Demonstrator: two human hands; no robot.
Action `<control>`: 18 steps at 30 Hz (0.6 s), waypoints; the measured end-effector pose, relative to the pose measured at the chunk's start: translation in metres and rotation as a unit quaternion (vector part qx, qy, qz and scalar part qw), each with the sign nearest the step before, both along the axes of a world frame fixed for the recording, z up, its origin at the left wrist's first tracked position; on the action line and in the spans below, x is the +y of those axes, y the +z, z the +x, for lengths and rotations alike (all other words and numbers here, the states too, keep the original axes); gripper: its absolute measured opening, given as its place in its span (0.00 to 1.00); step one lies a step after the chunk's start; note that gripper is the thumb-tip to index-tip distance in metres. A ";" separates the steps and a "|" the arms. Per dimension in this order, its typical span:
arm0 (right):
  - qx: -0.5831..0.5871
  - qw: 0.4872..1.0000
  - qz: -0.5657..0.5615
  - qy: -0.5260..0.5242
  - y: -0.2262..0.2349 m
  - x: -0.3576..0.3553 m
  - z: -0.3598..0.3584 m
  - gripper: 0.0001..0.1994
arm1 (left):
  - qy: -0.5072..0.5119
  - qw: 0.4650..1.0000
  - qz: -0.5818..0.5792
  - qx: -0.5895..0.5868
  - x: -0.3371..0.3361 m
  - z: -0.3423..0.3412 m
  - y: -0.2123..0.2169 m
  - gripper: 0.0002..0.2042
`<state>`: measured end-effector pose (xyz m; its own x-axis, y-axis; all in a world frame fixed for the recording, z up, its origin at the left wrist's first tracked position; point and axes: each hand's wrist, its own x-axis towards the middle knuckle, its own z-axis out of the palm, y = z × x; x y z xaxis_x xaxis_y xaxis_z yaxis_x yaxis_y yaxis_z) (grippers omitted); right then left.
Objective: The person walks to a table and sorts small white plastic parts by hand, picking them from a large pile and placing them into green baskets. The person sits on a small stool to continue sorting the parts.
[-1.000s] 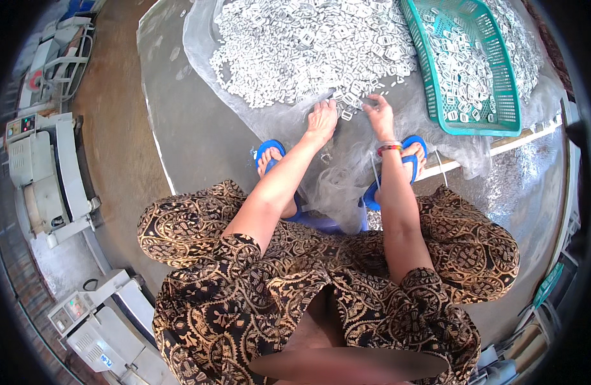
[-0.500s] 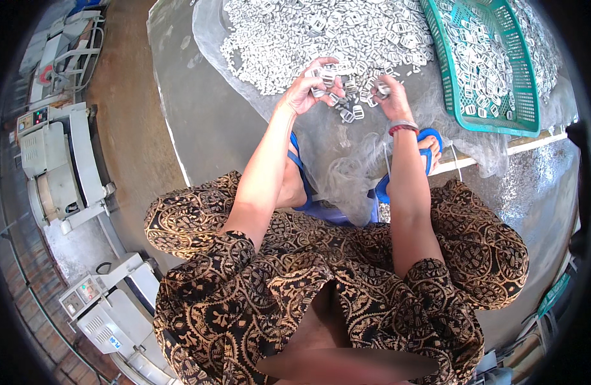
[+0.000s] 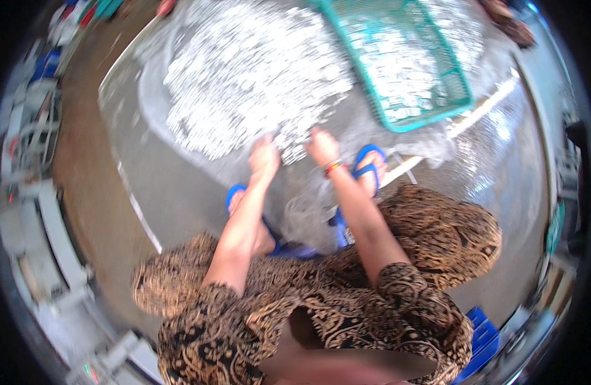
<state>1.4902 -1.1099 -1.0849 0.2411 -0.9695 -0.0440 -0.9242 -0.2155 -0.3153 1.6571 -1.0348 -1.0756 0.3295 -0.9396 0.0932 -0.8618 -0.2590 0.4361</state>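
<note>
Loose silver-grey buckles lie in a wide pile (image 3: pixel 250 77) on a translucent sheet. At its near edge my left hand (image 3: pixel 263 157) points down into the pieces, knuckles up. My right hand (image 3: pixel 322 146), with a bracelet at the wrist, is just to the right of it. A small cluster of buckles (image 3: pixel 293 144) lies between the two hands. Motion smears the fingers of both hands, so any buckles in them cannot be made out.
A green plastic basket (image 3: pixel 462 102) with buckles inside stands right of the pile, more buckles beyond it. My feet in blue flip-flops (image 3: pixel 370 157) flank the crumpled sheet (image 3: pixel 308 215). Grey machines (image 3: pixel 58 237) line the left side. A blue object (image 3: pixel 481 340) is at lower right.
The view has swung, shifting pile and basket leftward. My left hand, earlier turned up with several buckles in its fingers, is now turned down. The right hand, earlier on a buckle, is lower too.
</note>
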 end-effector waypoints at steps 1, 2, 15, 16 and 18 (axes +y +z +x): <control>-0.089 0.994 0.054 0.032 -0.001 0.002 0.001 0.16 | 0.011 0.999 0.043 -0.007 0.003 0.007 0.003 0.17; -0.174 0.983 0.052 0.021 0.001 -0.002 -0.001 0.12 | -0.021 0.999 0.024 -0.010 0.003 0.010 0.008 0.17; -0.854 0.234 0.465 0.022 0.084 0.014 -0.006 0.24 | -0.137 0.914 -0.031 0.381 -0.027 -0.029 0.155 0.18; -0.862 0.237 0.448 -0.022 0.083 0.016 -0.001 0.26 | -0.180 0.963 -0.080 0.184 -0.024 -0.040 0.167 0.18; -0.874 0.227 0.413 -0.117 0.082 0.016 0.006 0.25 | -0.218 0.963 -0.133 0.088 -0.014 -0.059 0.179 0.18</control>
